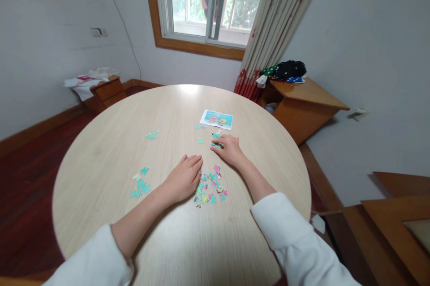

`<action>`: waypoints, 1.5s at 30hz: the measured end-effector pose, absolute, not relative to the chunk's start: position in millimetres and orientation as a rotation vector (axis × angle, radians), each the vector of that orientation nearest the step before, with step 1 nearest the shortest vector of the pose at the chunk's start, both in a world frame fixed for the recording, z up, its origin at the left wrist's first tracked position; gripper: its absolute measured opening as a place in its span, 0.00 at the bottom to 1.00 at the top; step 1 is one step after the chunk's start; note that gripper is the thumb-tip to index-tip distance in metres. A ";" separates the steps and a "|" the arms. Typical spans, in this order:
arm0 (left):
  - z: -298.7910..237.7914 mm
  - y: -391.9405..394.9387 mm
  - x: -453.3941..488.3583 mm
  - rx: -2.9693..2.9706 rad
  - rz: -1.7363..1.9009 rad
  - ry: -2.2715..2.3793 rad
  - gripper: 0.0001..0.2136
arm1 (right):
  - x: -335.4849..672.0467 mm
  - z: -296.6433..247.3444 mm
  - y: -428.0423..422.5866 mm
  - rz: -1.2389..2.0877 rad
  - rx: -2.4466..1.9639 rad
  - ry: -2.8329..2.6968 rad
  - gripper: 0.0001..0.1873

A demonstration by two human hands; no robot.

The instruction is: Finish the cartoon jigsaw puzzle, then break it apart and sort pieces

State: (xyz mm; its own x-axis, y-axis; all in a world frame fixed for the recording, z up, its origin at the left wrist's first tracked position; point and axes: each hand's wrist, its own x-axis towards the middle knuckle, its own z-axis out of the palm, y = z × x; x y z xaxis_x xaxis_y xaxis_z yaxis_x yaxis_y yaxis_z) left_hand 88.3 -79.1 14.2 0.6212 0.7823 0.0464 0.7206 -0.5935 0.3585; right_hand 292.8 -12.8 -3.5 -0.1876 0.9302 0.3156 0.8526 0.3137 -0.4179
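Observation:
My left hand [183, 177] lies flat, palm down, on the round pale wooden table [101, 174], its fingers together beside a heap of colourful jigsaw pieces [211, 186]. My right hand [229, 148] reaches further out and its fingertips press on a small cluster of teal pieces [215, 135]. A printed picture card [217, 119] lies just beyond that cluster. More teal pieces lie to the left in a group [140, 183] and another small group [152, 135] sits farther back.
A wooden corner cabinet [302, 104] with dark clothes on it stands at the right behind the table. A low drawer unit [104, 90] with papers stands at the left wall. A window and a curtain [275, 22] are behind.

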 end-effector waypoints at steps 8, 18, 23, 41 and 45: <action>8.2 -78.1 86.6 2.557 0.338 1.204 0.20 | 297.7 -1.8 -13.2 0.182 -1.642 -2.043 0.07; 6.8 -77.2 87.8 2.560 0.469 1.191 0.18 | 288.3 -5.2 -12.0 0.129 -1.636 -2.064 0.10; 4.1 -74.9 88.9 2.397 0.617 1.229 0.17 | 288.6 -1.1 -12.5 0.111 -1.641 -2.013 0.10; 23.0 -58.0 82.6 0.780 0.989 0.884 0.10 | 246.5 3.7 -38.7 0.357 -0.871 -1.961 0.10; 21.5 -57.4 83.1 0.842 1.108 0.914 0.11 | 247.3 5.1 -39.4 0.326 -0.924 -1.914 0.12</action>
